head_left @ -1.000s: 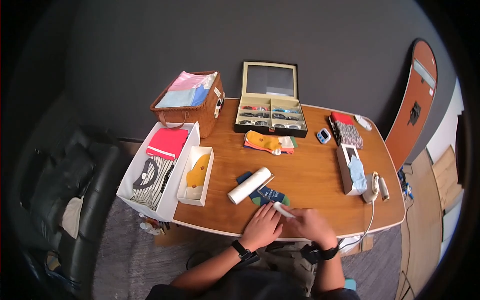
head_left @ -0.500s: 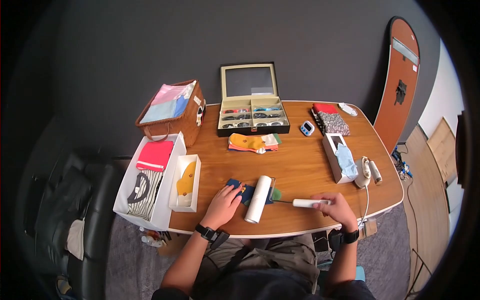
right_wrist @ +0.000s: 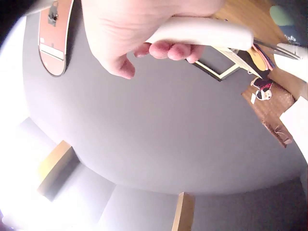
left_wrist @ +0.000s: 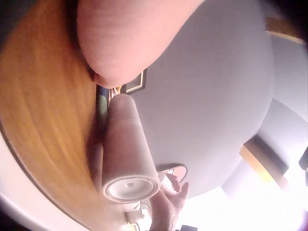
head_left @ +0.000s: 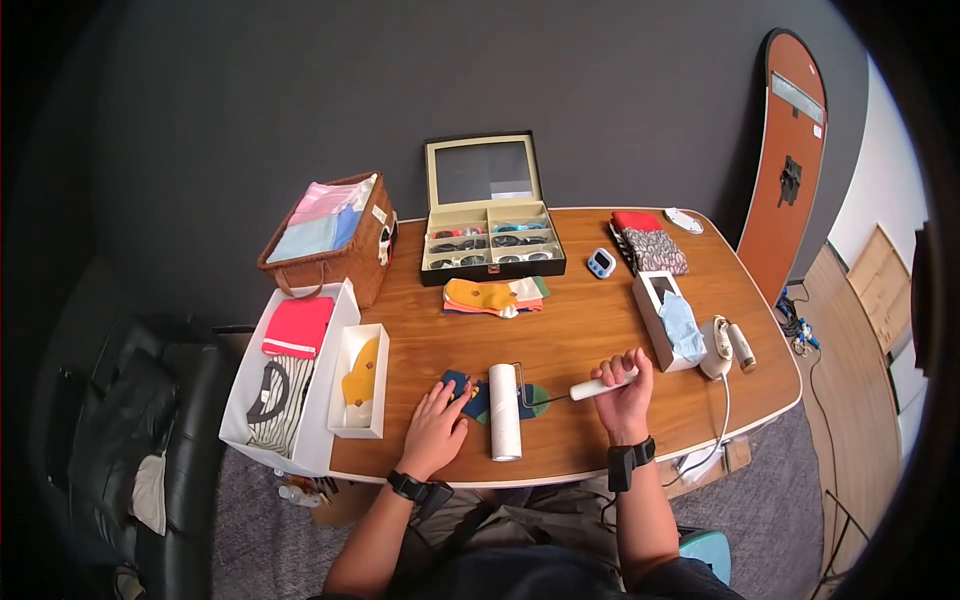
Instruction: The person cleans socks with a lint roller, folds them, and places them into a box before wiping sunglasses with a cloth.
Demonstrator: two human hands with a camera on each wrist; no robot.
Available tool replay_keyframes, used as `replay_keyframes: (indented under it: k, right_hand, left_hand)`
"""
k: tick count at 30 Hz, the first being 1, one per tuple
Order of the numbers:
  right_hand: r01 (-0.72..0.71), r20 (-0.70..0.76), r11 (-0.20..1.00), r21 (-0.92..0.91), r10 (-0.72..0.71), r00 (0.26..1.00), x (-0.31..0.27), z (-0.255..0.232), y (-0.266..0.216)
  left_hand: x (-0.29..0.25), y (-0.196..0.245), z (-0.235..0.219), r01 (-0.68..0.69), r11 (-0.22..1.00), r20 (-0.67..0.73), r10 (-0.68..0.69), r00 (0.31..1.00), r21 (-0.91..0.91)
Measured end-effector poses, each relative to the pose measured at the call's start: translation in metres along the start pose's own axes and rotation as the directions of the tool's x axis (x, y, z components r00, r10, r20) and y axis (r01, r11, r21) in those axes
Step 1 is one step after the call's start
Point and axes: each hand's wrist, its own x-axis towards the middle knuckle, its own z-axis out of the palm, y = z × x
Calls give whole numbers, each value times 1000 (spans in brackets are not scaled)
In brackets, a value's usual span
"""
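Gripping the white handle of the lint roller (head_left: 520, 405), your right hand (head_left: 622, 394) is curling its fingers around the grip, as the right wrist view also shows, with the thin metal stem running from your fist toward the white roll. That roll is lying just left of your grip, resting across a dark blue sock (head_left: 478, 396) whose green toe is peeking out on the side nearer your right hand. On the far side of the roll from that grip, your left hand (head_left: 438, 425) is pressing flat on the sock's other end, fingers stretched out and holding nothing. Both hands are working at the near edge of the wooden table (head_left: 585, 330). Beyond your left hand, a narrow white box (head_left: 358, 381) with a yellow garment is sitting beside a larger white bin (head_left: 290, 385) of folded clothes. Farther out from the roller, a small pile of orange socks (head_left: 490, 296) is lying near mid-table. Off past your right hand, a white box with blue cloth (head_left: 668, 320) is standing near a corded device (head_left: 725, 345). Farthest away, an open glasses case (head_left: 487, 215) and a wicker basket (head_left: 330, 238) are sitting against the dark wall.
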Motion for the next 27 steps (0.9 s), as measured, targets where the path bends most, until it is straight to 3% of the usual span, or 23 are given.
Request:
replay_keyframes:
  k: [1, 3, 6, 10, 14, 16, 22, 25, 27]
  right_hand:
    - [0, 0, 1000, -1, 0, 1000, 0, 2, -3]
    - [91, -142, 995, 28, -86, 986, 3, 0, -13]
    - [94, -92, 992, 90, -86, 992, 7, -14, -27]
    - [106, -148, 993, 56, -97, 984, 16, -34, -18]
    - [66, -299, 992, 103, -33, 954, 24, -67, -1]
    - [134, -339, 989, 69, -103, 935, 25, -71, -19]
    - [196, -302, 978, 75, -165, 939, 21, -61, -32]
    - [95, -285, 993, 75, -69, 956, 14, -49, -7]
    - [95, -261, 994, 54, -78, 962, 14, -48, -10]
  left_hand:
    - [0, -1, 0, -2, 1000, -3, 2, 1000, -9]
    - [1, 0, -1, -1, 1000, -10, 0, 1000, -21]
    - [0, 1, -2, 6, 999, -13, -6, 1000, -33]
    - [0, 1, -2, 17, 999, -12, -18, 1000, -35]
    - [-1, 1, -2, 19, 999, -16, -20, 1000, -43]
    - [0, 0, -2, 20, 999, -19, -21, 1000, -44]
    - [0, 3, -4, 6, 999, -34, -8, 999, -44]
    - [1, 5, -6, 14, 999, -28, -15, 999, -37]
    - [0, 4, -6, 23, 999, -25, -24, 999, -33]
